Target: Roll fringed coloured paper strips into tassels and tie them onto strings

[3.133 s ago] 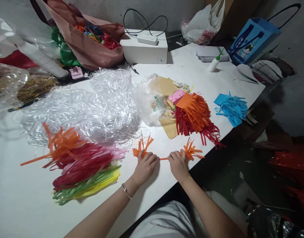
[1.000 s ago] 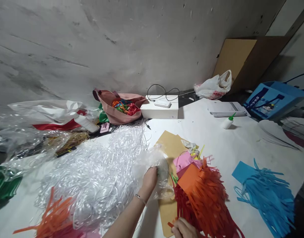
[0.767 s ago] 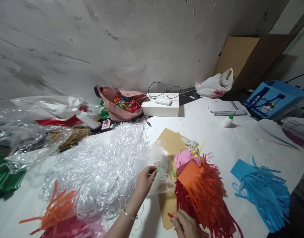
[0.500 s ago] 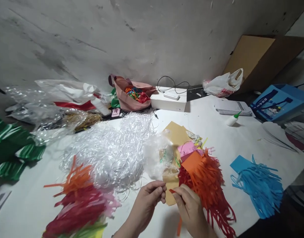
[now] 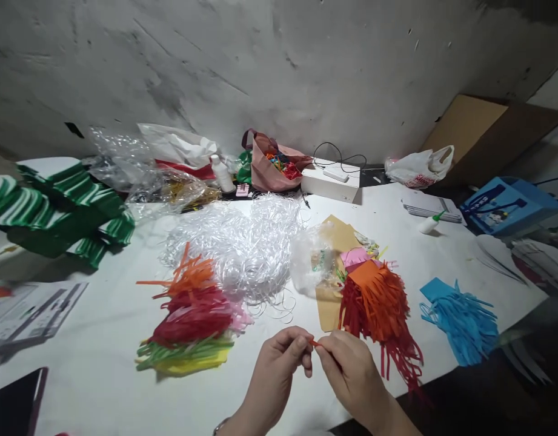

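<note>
While left hand (image 5: 279,369) and right hand (image 5: 351,372) pinch orange strip (image 5: 314,343), pink bag (image 5: 263,171) gapes open, multicoloured strips (image 5: 283,165) inside; clear plastic bag (image 5: 305,263), contents unclear.

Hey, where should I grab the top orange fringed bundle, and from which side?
Probably pinch the orange fringed bundle by its flat uncut end, coming from the left: that end points upper left, while the loose strips trail toward the lower right. Keep the pinch shallow; dark red fringe lies underneath.

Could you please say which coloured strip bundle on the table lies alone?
The blue bundle, far right; the others overlap in the left pile and middle pile.
</note>
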`<state>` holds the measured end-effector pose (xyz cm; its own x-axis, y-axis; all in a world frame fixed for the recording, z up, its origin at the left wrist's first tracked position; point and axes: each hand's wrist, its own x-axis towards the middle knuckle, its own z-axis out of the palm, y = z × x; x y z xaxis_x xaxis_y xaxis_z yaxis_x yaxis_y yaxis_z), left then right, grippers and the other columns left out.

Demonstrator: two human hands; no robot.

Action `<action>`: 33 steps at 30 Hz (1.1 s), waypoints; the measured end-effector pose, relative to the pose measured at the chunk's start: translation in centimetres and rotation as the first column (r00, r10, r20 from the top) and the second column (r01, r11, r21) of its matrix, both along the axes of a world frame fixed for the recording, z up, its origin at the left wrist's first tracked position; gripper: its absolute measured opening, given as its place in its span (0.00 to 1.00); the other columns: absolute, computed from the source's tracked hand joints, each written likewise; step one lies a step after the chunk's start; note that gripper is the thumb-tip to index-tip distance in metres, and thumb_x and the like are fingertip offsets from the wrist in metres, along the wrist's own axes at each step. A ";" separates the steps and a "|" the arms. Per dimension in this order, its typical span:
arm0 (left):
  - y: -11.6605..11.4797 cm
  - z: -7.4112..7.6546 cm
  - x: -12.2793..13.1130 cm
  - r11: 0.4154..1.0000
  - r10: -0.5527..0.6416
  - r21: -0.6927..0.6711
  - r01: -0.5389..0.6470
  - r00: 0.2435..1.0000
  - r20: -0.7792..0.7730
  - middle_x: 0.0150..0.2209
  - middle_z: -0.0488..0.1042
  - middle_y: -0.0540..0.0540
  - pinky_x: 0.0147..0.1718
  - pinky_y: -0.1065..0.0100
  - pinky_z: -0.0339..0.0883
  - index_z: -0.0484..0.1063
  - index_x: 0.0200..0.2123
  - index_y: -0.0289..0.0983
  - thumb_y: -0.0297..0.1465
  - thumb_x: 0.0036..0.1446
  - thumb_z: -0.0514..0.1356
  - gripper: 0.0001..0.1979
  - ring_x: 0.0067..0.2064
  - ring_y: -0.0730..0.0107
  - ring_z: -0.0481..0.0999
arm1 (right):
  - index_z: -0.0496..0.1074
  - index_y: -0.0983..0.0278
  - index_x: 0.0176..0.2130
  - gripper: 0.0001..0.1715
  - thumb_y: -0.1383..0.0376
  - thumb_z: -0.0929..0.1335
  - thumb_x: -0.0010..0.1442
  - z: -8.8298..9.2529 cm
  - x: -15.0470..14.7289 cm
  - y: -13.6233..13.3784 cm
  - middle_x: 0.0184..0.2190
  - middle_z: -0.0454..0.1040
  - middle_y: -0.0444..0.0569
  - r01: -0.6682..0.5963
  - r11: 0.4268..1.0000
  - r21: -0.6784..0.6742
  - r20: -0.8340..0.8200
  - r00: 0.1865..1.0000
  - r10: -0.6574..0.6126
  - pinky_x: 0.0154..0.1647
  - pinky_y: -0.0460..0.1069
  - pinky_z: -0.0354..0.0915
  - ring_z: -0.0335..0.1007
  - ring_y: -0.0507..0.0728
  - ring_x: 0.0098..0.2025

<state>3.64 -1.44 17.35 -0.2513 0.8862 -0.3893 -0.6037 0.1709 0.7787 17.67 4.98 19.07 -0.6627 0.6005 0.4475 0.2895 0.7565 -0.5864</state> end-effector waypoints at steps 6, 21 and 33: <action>-3.5 0.1 -0.9 0.998 -0.041 0.045 0.049 0.986 -0.164 0.22 0.69 0.50 0.23 0.72 0.62 0.75 0.27 0.35 0.43 0.50 0.66 0.16 0.22 0.76 0.65 | 0.65 0.62 0.31 0.16 0.67 0.56 0.69 1.2 -0.6 -2.8 0.25 0.66 0.45 -0.107 0.994 -0.020 0.150 0.983 0.108 0.29 0.47 0.57 0.63 0.53 0.27; -9.6 0.8 -3.2 0.996 -0.007 0.077 0.043 0.908 -0.419 0.27 0.72 0.47 0.26 0.70 0.67 0.75 0.25 0.37 0.40 0.53 0.63 0.12 0.24 0.73 0.69 | 0.67 0.61 0.36 0.11 0.65 0.59 0.69 1.1 -2.7 -8.1 0.28 0.70 0.43 -0.139 0.959 -0.247 0.077 0.984 0.163 0.31 0.45 0.61 0.66 0.51 0.30; -12.6 -0.5 -5.8 0.986 -0.081 0.097 0.138 0.891 -0.447 0.28 0.71 0.48 0.26 0.70 0.68 0.74 0.31 0.36 0.39 0.57 0.60 0.12 0.26 0.73 0.70 | 0.67 0.62 0.37 0.12 0.66 0.58 0.70 0.1 -4.3 -10.9 0.29 0.71 0.44 -0.158 0.955 -0.249 0.059 0.982 0.178 0.34 0.46 0.61 0.66 0.52 0.31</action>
